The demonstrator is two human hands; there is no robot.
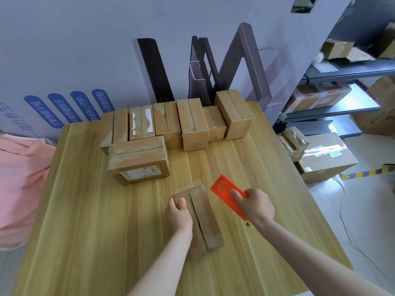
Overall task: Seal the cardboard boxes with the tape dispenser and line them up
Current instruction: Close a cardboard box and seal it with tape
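While left grip (179,213) holds closed box (204,214), right grip (254,208) clasps orange tape dispenser (224,189)

Brightness: bright and even across the frame.
Source: strongest at right, where a shelf (350,95) surface shines pale.
Shadows: soft and short under the boxes (192,124) on the table (85,210); darkest beside the front box (205,221).
Distortion: wide-angle; wall (64,50) lines bend toward the edges.
Focus: soft overall; pink cloth (19,178) at left edge blurred.
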